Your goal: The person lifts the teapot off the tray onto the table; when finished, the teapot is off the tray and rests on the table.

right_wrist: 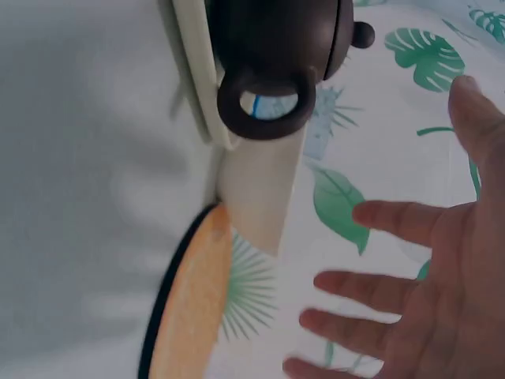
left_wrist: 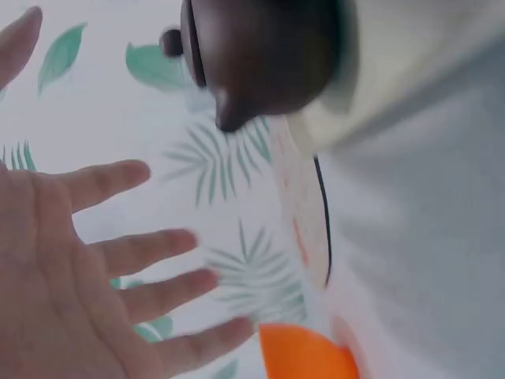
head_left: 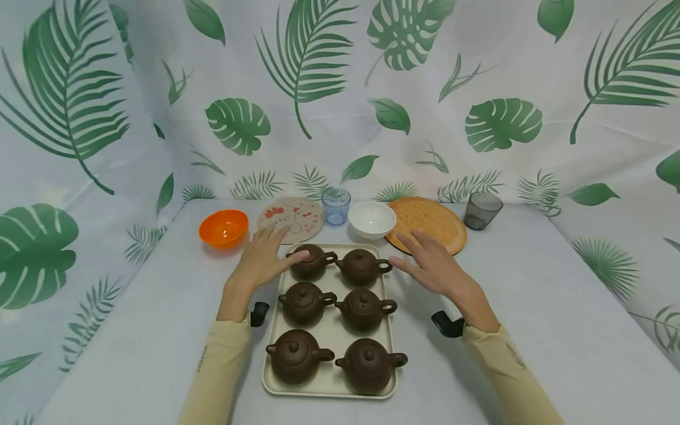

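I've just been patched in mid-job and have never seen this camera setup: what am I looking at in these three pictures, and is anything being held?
There is no machine here: a person works with two bare hands. The wide picture comes from a camera on their head, looking down at a table. The other two come from cameras on each wrist, so they look tilted and very close.

On the table a cream tray carries six brown teapots in three rows of two. Behind it stand an orange bowl, a patterned round mat, a blue glass, a white bowl, an orange plate and a grey cup.

The left hand is spread, its thumb at the back-left teapot. The right hand hovers open just right of the back-right teapot. Neither hand grips anything.
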Action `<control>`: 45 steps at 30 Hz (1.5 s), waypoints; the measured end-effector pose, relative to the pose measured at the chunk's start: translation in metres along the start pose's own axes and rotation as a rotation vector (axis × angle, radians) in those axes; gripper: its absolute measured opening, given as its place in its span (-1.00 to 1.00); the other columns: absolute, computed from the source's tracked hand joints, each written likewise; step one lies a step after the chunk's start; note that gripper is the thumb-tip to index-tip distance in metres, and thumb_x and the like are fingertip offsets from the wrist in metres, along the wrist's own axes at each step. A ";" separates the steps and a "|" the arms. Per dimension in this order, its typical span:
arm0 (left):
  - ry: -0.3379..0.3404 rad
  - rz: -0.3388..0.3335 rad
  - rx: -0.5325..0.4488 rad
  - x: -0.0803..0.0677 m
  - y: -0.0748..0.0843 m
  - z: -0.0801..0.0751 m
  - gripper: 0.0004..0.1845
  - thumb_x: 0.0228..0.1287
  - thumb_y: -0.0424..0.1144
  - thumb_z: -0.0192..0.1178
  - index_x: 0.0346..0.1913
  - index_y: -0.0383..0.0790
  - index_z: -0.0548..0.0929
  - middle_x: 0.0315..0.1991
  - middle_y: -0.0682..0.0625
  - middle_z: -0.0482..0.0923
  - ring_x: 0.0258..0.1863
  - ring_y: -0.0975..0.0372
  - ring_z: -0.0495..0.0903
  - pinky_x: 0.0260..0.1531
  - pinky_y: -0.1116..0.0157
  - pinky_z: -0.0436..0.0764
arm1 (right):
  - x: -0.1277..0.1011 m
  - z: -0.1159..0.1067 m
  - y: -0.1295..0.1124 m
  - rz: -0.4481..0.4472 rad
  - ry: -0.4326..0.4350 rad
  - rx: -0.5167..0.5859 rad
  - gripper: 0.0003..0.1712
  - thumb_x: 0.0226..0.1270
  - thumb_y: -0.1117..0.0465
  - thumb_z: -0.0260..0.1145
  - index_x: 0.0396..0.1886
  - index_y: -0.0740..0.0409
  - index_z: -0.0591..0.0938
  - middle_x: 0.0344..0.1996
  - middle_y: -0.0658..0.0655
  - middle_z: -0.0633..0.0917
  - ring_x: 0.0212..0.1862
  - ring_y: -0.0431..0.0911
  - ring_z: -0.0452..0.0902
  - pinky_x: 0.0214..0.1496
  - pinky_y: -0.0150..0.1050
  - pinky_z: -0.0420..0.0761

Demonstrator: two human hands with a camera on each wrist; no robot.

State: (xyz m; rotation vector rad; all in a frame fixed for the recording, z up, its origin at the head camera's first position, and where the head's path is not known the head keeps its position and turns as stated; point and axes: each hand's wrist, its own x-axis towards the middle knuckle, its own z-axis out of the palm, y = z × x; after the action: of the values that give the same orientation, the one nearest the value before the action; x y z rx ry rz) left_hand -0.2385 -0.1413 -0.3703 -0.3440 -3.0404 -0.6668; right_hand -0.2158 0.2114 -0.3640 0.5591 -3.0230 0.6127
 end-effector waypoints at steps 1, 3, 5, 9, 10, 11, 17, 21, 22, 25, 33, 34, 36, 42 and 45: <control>-0.007 -0.006 -0.015 0.001 -0.004 -0.002 0.02 0.12 0.46 0.01 0.48 -0.16 0.15 0.48 -0.30 0.00 0.43 -0.22 0.00 0.35 -0.28 0.04 | 0.003 0.001 -0.001 -0.015 -0.005 0.020 -0.17 0.38 -0.28 0.03 0.45 0.16 0.25 0.41 0.41 0.17 0.42 0.35 0.02 0.38 0.33 0.10; -0.030 -0.011 -0.053 0.003 -0.011 -0.004 0.02 0.12 0.39 0.09 0.48 -0.21 0.13 0.46 -0.33 0.04 0.41 -0.22 0.07 0.32 -0.26 0.15 | 0.007 0.002 -0.003 -0.048 -0.019 0.053 -0.17 0.36 -0.25 0.10 0.42 0.19 0.29 0.38 0.40 0.25 0.40 0.31 0.12 0.35 0.30 0.21; -0.063 -0.022 -0.109 0.004 -0.018 -0.004 0.02 0.11 0.30 0.19 0.48 -0.26 0.12 0.41 -0.35 0.15 0.36 -0.19 0.19 0.29 -0.20 0.26 | 0.012 0.004 -0.003 -0.082 -0.029 0.073 -0.19 0.33 -0.20 0.17 0.39 0.23 0.34 0.33 0.37 0.35 0.36 0.27 0.22 0.33 0.25 0.29; -0.130 -0.037 -0.263 0.008 -0.027 0.003 -0.05 0.09 0.09 0.32 0.42 -0.36 0.19 0.23 -0.36 0.39 0.09 -0.11 0.50 0.11 -0.03 0.52 | 0.020 0.007 -0.001 -0.138 -0.026 0.114 -0.29 0.28 -0.09 0.29 0.28 0.27 0.46 0.19 0.32 0.53 0.23 0.21 0.42 0.23 0.16 0.45; -0.146 -0.041 -0.309 0.008 -0.029 0.006 -0.07 0.09 0.04 0.34 0.41 -0.38 0.20 0.18 -0.35 0.43 -0.02 -0.07 0.57 0.02 0.03 0.58 | 0.022 0.008 0.000 -0.146 -0.026 0.132 -0.32 0.28 -0.06 0.30 0.26 0.28 0.48 0.15 0.31 0.57 0.19 0.20 0.47 0.20 0.14 0.49; -0.156 -0.050 -0.357 0.009 -0.031 0.008 -0.10 0.09 -0.01 0.36 0.40 -0.38 0.22 0.15 -0.34 0.45 -0.10 -0.03 0.60 -0.05 0.08 0.62 | 0.024 0.009 0.001 -0.154 -0.029 0.155 -0.35 0.26 -0.03 0.32 0.23 0.29 0.51 0.11 0.31 0.59 0.15 0.19 0.51 0.17 0.12 0.52; -0.189 -0.101 -0.670 0.010 -0.043 0.021 -0.21 0.08 -0.29 0.37 0.36 -0.41 0.26 0.10 -0.34 0.44 -0.32 0.13 0.65 -0.28 0.21 0.72 | 0.034 0.018 0.009 -0.165 -0.065 0.292 -0.48 0.23 0.10 0.37 0.11 0.31 0.59 -0.07 0.25 0.70 -0.04 0.08 0.65 0.00 -0.01 0.66; -0.172 -0.133 -0.789 0.012 -0.047 0.030 -0.32 0.06 -0.40 0.32 0.28 -0.49 0.34 0.03 -0.37 0.45 -0.43 0.18 0.63 -0.36 0.26 0.73 | 0.040 0.024 0.013 -0.184 -0.057 0.338 -0.57 0.20 0.15 0.39 0.02 0.28 0.64 -0.18 0.18 0.74 -0.14 0.01 0.68 -0.11 -0.09 0.68; -0.166 -0.134 -0.799 0.012 -0.048 0.032 -0.34 0.04 -0.44 0.31 0.26 -0.51 0.36 0.02 -0.38 0.46 -0.44 0.20 0.63 -0.37 0.27 0.73 | 0.041 0.026 0.014 -0.190 -0.056 0.355 -0.60 0.20 0.17 0.40 -0.01 0.28 0.66 -0.20 0.17 0.75 -0.16 -0.01 0.69 -0.13 -0.11 0.68; -0.135 -0.139 -0.808 0.012 -0.048 0.035 -0.38 -0.03 -0.54 0.28 0.20 -0.52 0.43 -0.01 -0.39 0.48 -0.48 0.21 0.60 -0.43 0.29 0.73 | 0.044 0.030 0.014 -0.198 -0.061 0.399 -0.69 0.18 0.20 0.41 -0.11 0.27 0.70 -0.27 0.14 0.76 -0.21 -0.06 0.69 -0.17 -0.20 0.68; -0.114 -0.163 -0.863 0.010 -0.046 0.034 -0.40 -0.06 -0.62 0.24 0.17 -0.57 0.44 -0.01 -0.45 0.49 -0.49 0.20 0.60 -0.45 0.23 0.74 | 0.046 0.034 0.013 -0.136 -0.058 0.428 -0.84 0.15 0.27 0.42 -0.29 0.26 0.75 -0.40 0.11 0.76 -0.36 -0.17 0.64 -0.34 -0.34 0.61; -0.113 -0.173 -0.866 0.009 -0.046 0.034 -0.40 -0.06 -0.63 0.24 0.17 -0.58 0.44 -0.01 -0.46 0.49 -0.49 0.21 0.60 -0.45 0.23 0.74 | 0.046 0.034 0.013 -0.136 -0.061 0.437 -0.84 0.15 0.27 0.42 -0.29 0.26 0.75 -0.40 0.11 0.76 -0.36 -0.17 0.64 -0.35 -0.35 0.62; -0.108 -0.186 -0.869 0.008 -0.046 0.035 -0.40 -0.07 -0.64 0.24 0.17 -0.58 0.44 -0.01 -0.46 0.50 -0.49 0.21 0.60 -0.46 0.24 0.73 | 0.046 0.035 0.013 -0.133 -0.066 0.454 -0.84 0.16 0.27 0.41 -0.29 0.27 0.75 -0.39 0.12 0.76 -0.37 -0.16 0.65 -0.35 -0.35 0.64; -0.090 -0.216 -0.841 0.011 -0.046 0.039 -0.42 -0.07 -0.64 0.23 0.16 -0.52 0.48 -0.02 -0.40 0.53 -0.44 0.20 0.61 -0.46 0.27 0.73 | 0.046 0.032 0.010 -0.102 -0.069 0.458 -0.85 0.18 0.29 0.39 -0.30 0.29 0.75 -0.40 0.15 0.76 -0.40 -0.15 0.65 -0.35 -0.19 0.71; -0.089 -0.210 -0.836 0.011 -0.046 0.039 -0.42 -0.05 -0.63 0.22 0.16 -0.52 0.47 -0.02 -0.40 0.53 -0.41 0.17 0.62 -0.45 0.26 0.73 | 0.046 0.031 0.010 -0.120 -0.055 0.443 -0.87 0.17 0.31 0.39 -0.32 0.31 0.75 -0.42 0.16 0.76 -0.43 -0.14 0.66 -0.37 -0.17 0.71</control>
State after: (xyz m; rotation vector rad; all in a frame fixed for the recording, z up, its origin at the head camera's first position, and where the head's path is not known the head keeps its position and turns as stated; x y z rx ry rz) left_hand -0.2579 -0.1632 -0.4236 -0.0413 -2.7150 -1.9606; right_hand -0.2606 0.1926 -0.3925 0.7701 -2.8742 1.2884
